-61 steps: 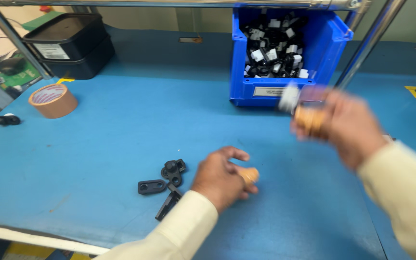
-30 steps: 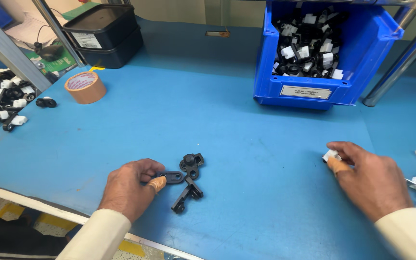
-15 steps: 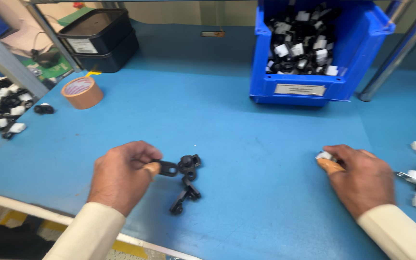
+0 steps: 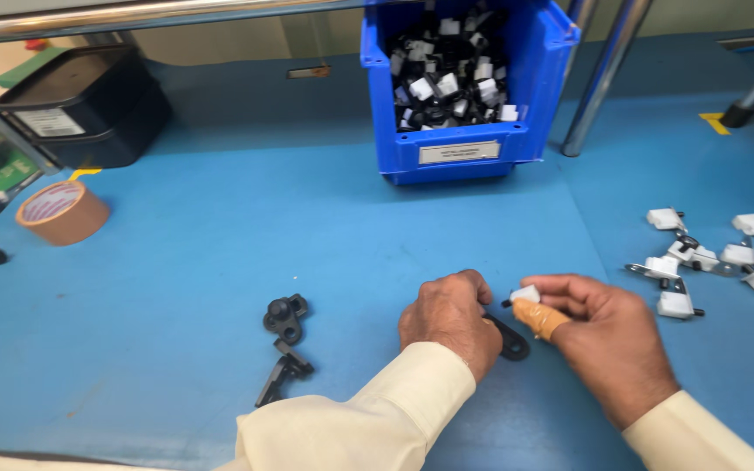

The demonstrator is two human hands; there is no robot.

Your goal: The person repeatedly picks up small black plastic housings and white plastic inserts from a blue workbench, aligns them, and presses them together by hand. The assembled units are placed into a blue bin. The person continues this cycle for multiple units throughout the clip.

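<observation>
**Both grips closed on two small parts, brought together low over the tabletop**

Left hand [image 4: 449, 321] has its fingers curled narrow around a black link [image 4: 511, 338], a flat piece with a ring-shaped end; only that end shows, poking out from under the knuckles toward the lower right. Right hand [image 4: 602, 336] pinches a white clip [image 4: 525, 294] between the thumb and a forefinger wrapped in tan tape, so this grip is narrow too and holding. Clip and link sit just beside each other in the gap between the hands, above the blue tabletop [image 4: 220, 262]; whether they already touch I cannot tell.

By my judgement the work is partway through. A cluster of finished pieces [image 4: 709, 255], white blocks with dark pins, lies to the right of the right hand, well apart from it. Two more black parts [image 4: 284, 342] wait loose to the left of the left hand, and the blue bin [image 4: 464, 87] at the back is heaped with mixed black and white parts, so plenty looks left to do. The pair in hand does not look joined yet.

The link's long axis runs on a diagonal, from under the left palm down toward the right, ring end leading. The clip is short and blocky; its dark stub points left, toward the left hand's fingers.

Further off on the left stand a tape roll [image 4: 62, 212] and a black tray [image 4: 80, 105].
</observation>
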